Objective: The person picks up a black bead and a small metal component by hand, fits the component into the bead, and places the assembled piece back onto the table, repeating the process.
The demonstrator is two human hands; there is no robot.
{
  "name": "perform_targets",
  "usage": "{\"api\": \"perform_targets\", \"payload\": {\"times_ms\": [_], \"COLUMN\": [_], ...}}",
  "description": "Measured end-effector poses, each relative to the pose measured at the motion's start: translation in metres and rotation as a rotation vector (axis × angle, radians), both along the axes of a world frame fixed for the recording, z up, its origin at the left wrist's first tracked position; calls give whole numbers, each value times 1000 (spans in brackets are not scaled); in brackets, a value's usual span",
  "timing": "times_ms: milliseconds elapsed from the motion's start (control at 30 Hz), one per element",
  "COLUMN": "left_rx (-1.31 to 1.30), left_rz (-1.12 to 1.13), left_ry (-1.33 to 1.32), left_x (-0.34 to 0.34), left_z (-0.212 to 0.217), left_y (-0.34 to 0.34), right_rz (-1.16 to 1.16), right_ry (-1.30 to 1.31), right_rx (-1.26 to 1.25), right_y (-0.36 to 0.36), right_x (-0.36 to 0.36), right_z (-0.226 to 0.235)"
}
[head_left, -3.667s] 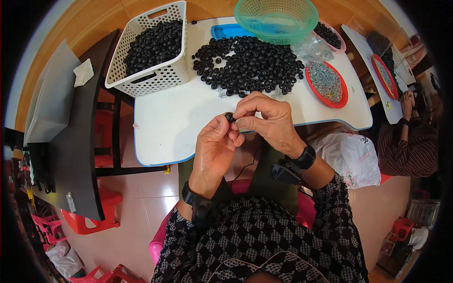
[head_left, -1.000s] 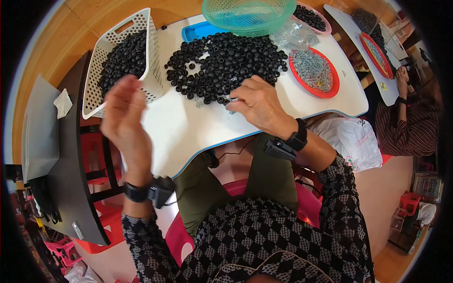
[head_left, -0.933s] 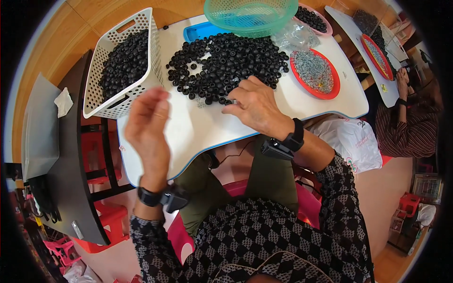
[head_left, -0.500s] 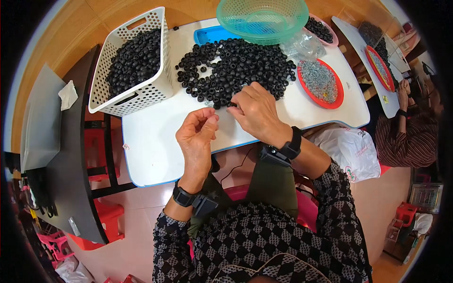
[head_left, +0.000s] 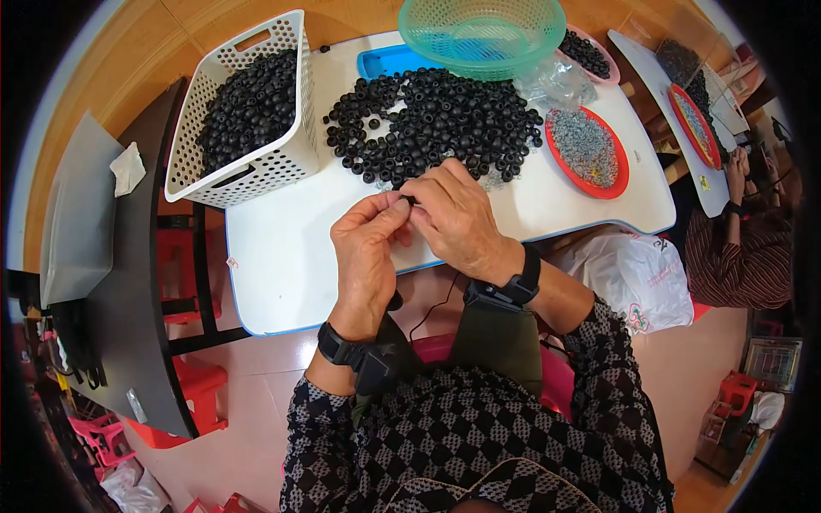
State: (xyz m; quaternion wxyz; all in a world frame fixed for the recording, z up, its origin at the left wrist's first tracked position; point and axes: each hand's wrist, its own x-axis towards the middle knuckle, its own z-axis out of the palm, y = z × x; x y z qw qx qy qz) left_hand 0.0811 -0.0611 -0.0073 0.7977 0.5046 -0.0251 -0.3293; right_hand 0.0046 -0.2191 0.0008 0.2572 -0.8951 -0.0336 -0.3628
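My left hand (head_left: 366, 244) is closed in a pinch, its thumb and index finger meeting at one side of a small black round part (head_left: 409, 200). From the other side my right hand (head_left: 460, 218) grips this part with its fingertips. Whatever else the left fingertips hold is hidden. Just beyond my hands spreads a pile of black hollow round parts (head_left: 453, 120) on the white table (head_left: 286, 286). A few small clear pieces lie along the pile's near edge. To the right, a red plate (head_left: 622, 175) holds many tiny grey, clear-looking pieces.
At left stands a white perforated basket (head_left: 305, 128) full of black parts. Behind the pile are a blue tray (head_left: 385, 61), a green colander (head_left: 483, 64) and a clear plastic bag (head_left: 556, 81). A white bag (head_left: 637, 278) hangs by the table's right edge. Another person (head_left: 740, 248) sits at far right.
My right hand has drawn back from the pile's edge with a black part. My left hand has moved right and slightly up, and the fingertips of both hands now meet.
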Motion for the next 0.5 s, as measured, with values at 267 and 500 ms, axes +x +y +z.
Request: {"api": "perform_targets", "payload": {"times_ms": [267,500], "left_rx": [-164,-365], "left_rz": [-41,-178], "left_ry": [0,195], "left_x": [-5,-2], "left_z": [-2,3], "left_y": [13,28], "right_rz": [32,26], "right_ry": [38,23], "right_rx": [277,374], "right_y": [13,24], "right_x": [-14,-25], "right_z": [15,27]}}
